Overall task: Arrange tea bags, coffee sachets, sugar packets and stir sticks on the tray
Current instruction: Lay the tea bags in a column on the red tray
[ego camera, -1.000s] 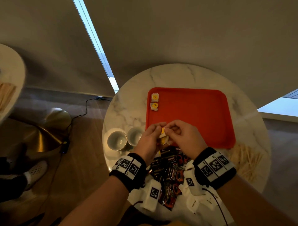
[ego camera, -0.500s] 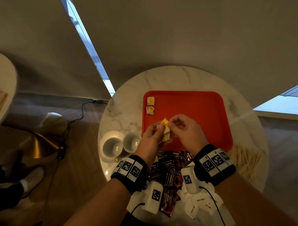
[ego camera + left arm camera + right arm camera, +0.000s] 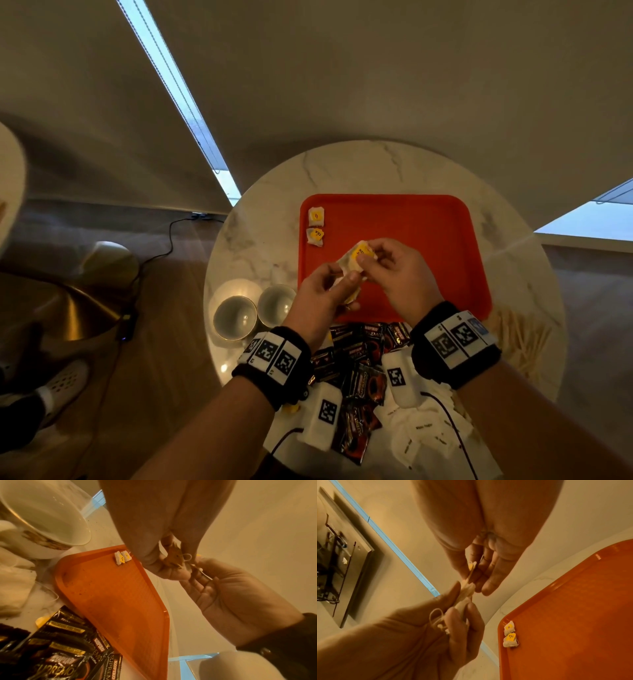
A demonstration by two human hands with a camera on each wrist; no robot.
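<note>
Both hands hold tea bags (image 3: 352,263) above the near left part of the red tray (image 3: 428,240). My left hand (image 3: 322,291) grips a small bunch of white bags with loose string (image 3: 436,616). My right hand (image 3: 387,267) pinches the top bag by its yellow tag (image 3: 362,251). Two tea bags (image 3: 315,226) with yellow tags lie one behind the other at the tray's far left corner; they also show in the wrist views (image 3: 122,557) (image 3: 510,634). Dark coffee sachets (image 3: 356,359) are heaped on the table near me, white sugar packets (image 3: 421,435) beside them, and wooden stir sticks (image 3: 520,339) to the right.
Two white cups (image 3: 253,311) stand on the round marble table (image 3: 342,171) left of the tray. A cable (image 3: 154,246) runs over the wooden floor at left, by a brass table base (image 3: 85,308). A shoe (image 3: 65,383) shows at lower left.
Both hands have risen from the tray's near edge and moved farther over the tray with the tea bags. The right hand now pinches the top bag's yellow tag.
</note>
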